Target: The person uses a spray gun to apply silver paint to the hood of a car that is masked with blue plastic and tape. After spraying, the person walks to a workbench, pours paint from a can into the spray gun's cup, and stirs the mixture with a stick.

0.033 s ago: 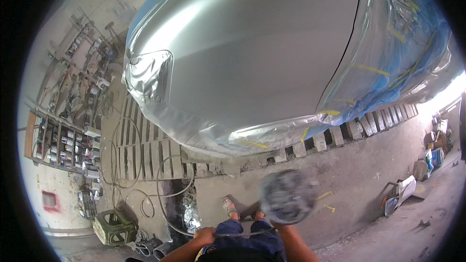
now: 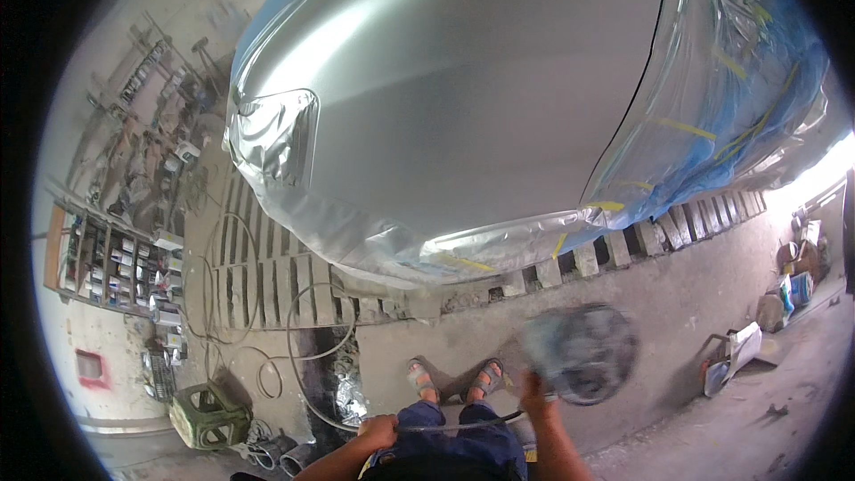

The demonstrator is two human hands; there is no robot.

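My left hand (image 2: 378, 431) is closed on a dark hose (image 2: 445, 427) that crosses in front of my legs toward my right hand. My right hand (image 2: 538, 399) grips the handle of a round grey tool (image 2: 585, 354), motion-blurred, its details unclear. Beyond both hands stands a car with a satin silver panel (image 2: 463, 107). Clear and blue plastic sheeting (image 2: 712, 160), crinkled silver covering (image 2: 272, 134) and strips of yellow tape surround that panel. My sandalled feet (image 2: 423, 379) are on concrete below it.
Slatted grating (image 2: 583, 256) runs beneath the car. Hose loops (image 2: 267, 380) and a dark trench (image 2: 321, 356) lie left of my feet, near a green crate (image 2: 209, 419) and pipes (image 2: 298, 461). Shelves of cans (image 2: 116, 263) line the left wall; assorted containers (image 2: 797, 289) stand at right.
The round tool in my right hand has swung right and slightly up, with that hand rising along with it. My right foot now shows more. My left hand is almost still.
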